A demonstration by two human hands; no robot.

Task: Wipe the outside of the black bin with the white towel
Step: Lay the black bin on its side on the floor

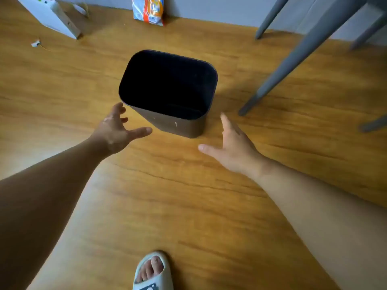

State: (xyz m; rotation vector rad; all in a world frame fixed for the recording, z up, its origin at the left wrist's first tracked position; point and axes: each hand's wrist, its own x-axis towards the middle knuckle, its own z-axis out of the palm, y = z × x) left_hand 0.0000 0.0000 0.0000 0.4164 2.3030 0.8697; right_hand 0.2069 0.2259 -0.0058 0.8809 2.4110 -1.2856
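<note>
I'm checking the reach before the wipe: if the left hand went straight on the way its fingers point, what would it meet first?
Probably the black bin, at its near left corner; the left hand is open and close beside it, though depth is unclear.

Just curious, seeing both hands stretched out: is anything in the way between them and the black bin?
Nothing visible does. Only bare wooden floor separates the open left hand and open right hand from the black rectangular plastic bin.

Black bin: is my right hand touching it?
Apart. The head view shows a strip of wooden floor between the right hand and the black bin.
</note>
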